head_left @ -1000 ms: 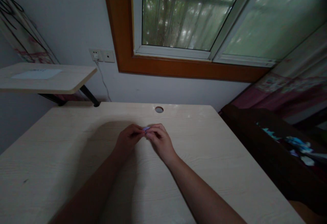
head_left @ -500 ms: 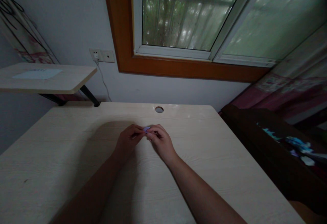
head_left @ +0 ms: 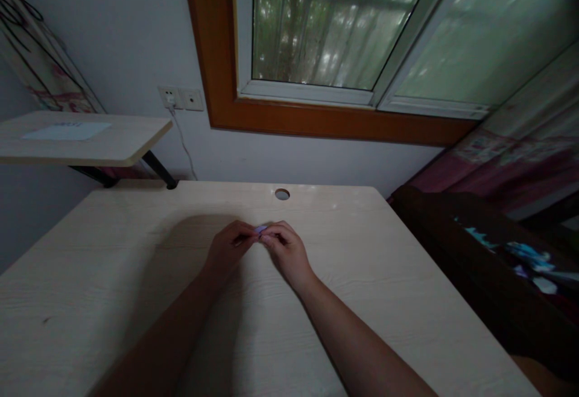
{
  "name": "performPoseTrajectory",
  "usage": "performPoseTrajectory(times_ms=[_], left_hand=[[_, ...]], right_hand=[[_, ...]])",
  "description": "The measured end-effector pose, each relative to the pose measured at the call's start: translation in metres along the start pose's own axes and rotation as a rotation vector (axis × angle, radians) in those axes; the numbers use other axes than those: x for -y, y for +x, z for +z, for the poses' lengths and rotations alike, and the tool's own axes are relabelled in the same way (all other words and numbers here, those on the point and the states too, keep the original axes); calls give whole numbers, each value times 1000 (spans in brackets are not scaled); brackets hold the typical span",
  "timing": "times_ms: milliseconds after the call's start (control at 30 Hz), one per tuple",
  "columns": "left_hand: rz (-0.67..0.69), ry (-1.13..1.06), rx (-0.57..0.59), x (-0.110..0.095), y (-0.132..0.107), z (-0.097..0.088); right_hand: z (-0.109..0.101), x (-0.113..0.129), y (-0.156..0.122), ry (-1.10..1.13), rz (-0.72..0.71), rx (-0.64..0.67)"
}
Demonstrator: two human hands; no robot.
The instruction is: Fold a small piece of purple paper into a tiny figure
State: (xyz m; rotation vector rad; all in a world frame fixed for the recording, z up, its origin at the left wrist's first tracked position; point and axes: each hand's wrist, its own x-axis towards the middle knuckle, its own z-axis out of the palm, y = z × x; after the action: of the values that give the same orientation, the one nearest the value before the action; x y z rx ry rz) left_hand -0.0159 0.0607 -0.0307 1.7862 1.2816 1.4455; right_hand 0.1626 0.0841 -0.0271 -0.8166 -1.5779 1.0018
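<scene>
A small pale purple piece [head_left: 260,229], perhaps paper, is pinched between both hands above the middle of the desk [head_left: 344,246]. Its exact kind is too small to make out, and fingers cover most of it. My left hand [head_left: 230,245] is closed on its left side with thumb and forefinger. From the right, my right hand [head_left: 286,246] grips it in the same way. The fingertips of the two hands nearly meet.
Behind the hands is a round cable hole [head_left: 282,194] in the desktop. A raised shelf [head_left: 136,137] with a paper sheet [head_left: 67,131] stands at the left. A dark cabinet [head_left: 434,234] holding blue and white items lies to the right. Beyond the desk is a window [head_left: 335,29].
Both hands stay in the same place. Only a slight shift of the fingertips and the small purple piece shows.
</scene>
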Motion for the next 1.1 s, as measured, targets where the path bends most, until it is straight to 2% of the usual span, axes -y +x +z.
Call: performPoseTrajectory(times_ms=[133, 267, 367, 667, 800, 900, 1100], left_hand=[[-57, 16, 3, -4, 0, 0], [-76, -14, -44, -7, 0, 0], [-66, -22, -62, -6, 1, 1], [-58, -27, 1, -5, 0, 1], [-155, -30, 31, -8, -1, 0], [-231, -117, 0, -5, -1, 2], [-267, -260, 8, 2, 0, 5]], right_hand=[[0, 2, -1, -9, -1, -15], [1, 2, -3, -30, 20, -47], [1, 3, -3, -40, 19, -17], [0, 3, -3, -113, -14, -8], [0, 6, -3, -145, -51, 11], [0, 9, -3, -158, -91, 48], [0, 10, -4, -158, -121, 88]])
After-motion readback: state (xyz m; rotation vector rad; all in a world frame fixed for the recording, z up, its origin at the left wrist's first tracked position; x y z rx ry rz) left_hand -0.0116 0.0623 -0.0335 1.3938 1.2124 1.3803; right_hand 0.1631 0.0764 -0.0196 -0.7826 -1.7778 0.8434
